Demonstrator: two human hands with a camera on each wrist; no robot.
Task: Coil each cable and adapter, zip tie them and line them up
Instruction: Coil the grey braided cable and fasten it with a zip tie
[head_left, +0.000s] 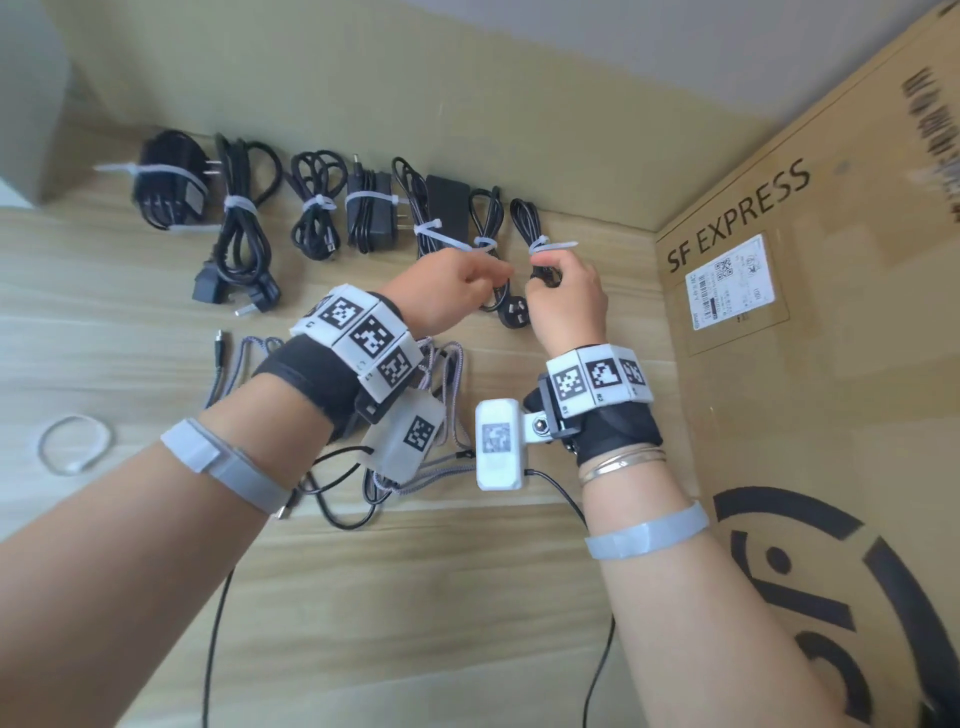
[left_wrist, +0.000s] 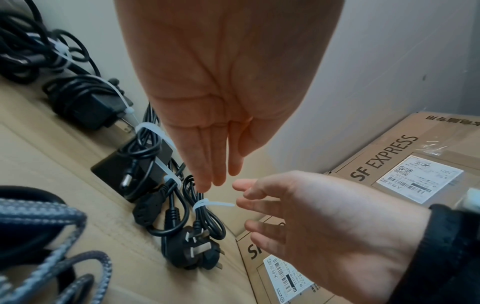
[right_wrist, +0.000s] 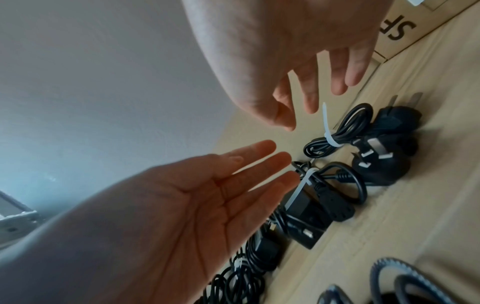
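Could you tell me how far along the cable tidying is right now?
Mostly done: a row of zip-tied bundles lines the wall. Both hands, left and right, hover open at the last tied cable. The braided cables nearer the person remain loose.

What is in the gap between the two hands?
In both wrist views, only the white zip tie tail of the last black cable bundle pokes between the left hand and right hand; neither grips it.

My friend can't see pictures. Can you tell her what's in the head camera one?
Two hands, the left hand and the right hand, reach toward the last black cable in a row of zip-tied cables and adapters on a wooden table. Loose braided cables lie nearer, and a cardboard box stands on the right.
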